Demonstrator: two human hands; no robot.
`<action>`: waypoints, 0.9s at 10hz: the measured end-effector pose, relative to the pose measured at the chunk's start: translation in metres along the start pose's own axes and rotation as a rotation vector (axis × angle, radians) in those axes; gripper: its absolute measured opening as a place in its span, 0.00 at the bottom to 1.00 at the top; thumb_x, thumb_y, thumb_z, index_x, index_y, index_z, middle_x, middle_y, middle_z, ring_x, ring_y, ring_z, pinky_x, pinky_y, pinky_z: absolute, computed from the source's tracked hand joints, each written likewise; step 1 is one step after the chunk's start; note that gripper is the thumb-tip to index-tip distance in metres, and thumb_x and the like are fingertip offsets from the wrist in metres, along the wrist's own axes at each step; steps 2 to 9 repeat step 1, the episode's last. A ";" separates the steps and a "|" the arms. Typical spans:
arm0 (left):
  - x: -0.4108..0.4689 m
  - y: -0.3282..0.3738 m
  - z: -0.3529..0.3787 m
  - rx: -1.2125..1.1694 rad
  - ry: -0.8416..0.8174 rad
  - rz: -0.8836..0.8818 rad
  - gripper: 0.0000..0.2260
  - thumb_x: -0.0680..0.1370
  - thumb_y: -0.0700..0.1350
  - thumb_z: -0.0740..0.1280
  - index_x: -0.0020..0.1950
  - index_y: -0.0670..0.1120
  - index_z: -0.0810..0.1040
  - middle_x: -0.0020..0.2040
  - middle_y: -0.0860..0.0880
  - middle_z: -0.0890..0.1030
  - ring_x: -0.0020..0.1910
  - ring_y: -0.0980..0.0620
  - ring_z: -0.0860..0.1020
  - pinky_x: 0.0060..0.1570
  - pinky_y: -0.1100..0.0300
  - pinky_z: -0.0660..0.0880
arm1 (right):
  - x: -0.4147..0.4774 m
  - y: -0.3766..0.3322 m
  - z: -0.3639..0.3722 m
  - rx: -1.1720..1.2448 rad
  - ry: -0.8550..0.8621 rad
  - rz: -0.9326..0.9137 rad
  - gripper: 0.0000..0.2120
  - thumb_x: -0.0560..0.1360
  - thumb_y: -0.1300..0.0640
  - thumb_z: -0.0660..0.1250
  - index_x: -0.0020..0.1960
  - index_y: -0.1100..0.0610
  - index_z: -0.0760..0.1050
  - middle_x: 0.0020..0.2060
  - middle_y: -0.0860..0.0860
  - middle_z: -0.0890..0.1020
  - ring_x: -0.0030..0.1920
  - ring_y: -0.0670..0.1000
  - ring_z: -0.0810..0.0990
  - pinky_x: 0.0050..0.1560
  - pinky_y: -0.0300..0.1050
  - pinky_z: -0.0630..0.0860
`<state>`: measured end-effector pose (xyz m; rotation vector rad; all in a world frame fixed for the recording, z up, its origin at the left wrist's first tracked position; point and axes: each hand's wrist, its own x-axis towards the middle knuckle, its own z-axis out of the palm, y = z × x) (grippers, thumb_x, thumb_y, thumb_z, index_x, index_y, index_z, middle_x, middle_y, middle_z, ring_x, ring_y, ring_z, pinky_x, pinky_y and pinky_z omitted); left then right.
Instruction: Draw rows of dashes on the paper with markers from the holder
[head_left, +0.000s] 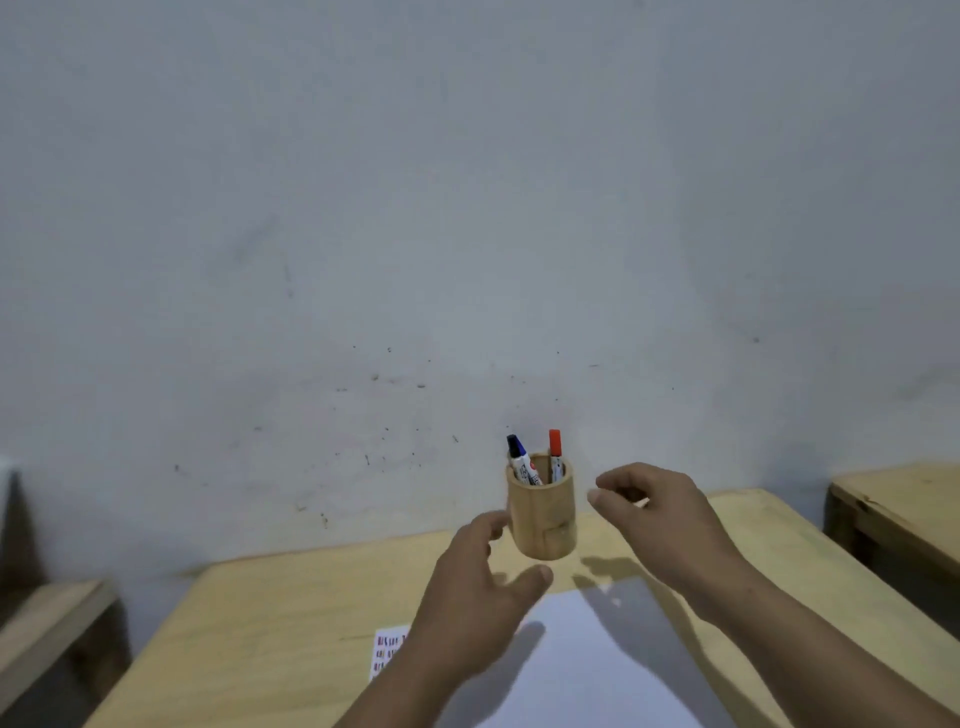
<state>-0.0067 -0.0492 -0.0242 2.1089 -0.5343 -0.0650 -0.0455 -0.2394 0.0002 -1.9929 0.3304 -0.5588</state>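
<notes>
A round wooden holder stands at the far edge of the wooden table. Two markers stick out of it: a blue-capped marker leaning left and a red-capped marker upright. White paper lies on the table in front of the holder, partly under my arms. My left hand hovers just left of and below the holder, fingers spread, holding nothing. My right hand is raised to the right of the holder, fingers curled apart, empty.
A small printed slip with red and dark marks lies left of the paper, partly hidden by my left arm. A grey wall rises right behind the table. Other wooden tables stand at far left and far right.
</notes>
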 end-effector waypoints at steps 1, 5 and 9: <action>-0.060 -0.018 -0.012 -0.001 -0.168 -0.012 0.17 0.74 0.56 0.69 0.59 0.68 0.67 0.62 0.64 0.69 0.67 0.60 0.68 0.50 0.82 0.63 | -0.057 -0.011 -0.022 0.143 0.017 -0.038 0.04 0.74 0.56 0.73 0.44 0.47 0.84 0.35 0.43 0.85 0.33 0.43 0.81 0.40 0.34 0.77; -0.060 -0.018 -0.012 -0.001 -0.168 -0.012 0.17 0.74 0.56 0.69 0.59 0.68 0.67 0.62 0.64 0.69 0.67 0.60 0.68 0.50 0.82 0.63 | -0.057 -0.011 -0.022 0.143 0.017 -0.038 0.04 0.74 0.56 0.73 0.44 0.47 0.84 0.35 0.43 0.85 0.33 0.43 0.81 0.40 0.34 0.77; -0.060 -0.018 -0.012 -0.001 -0.168 -0.012 0.17 0.74 0.56 0.69 0.59 0.68 0.67 0.62 0.64 0.69 0.67 0.60 0.68 0.50 0.82 0.63 | -0.057 -0.011 -0.022 0.143 0.017 -0.038 0.04 0.74 0.56 0.73 0.44 0.47 0.84 0.35 0.43 0.85 0.33 0.43 0.81 0.40 0.34 0.77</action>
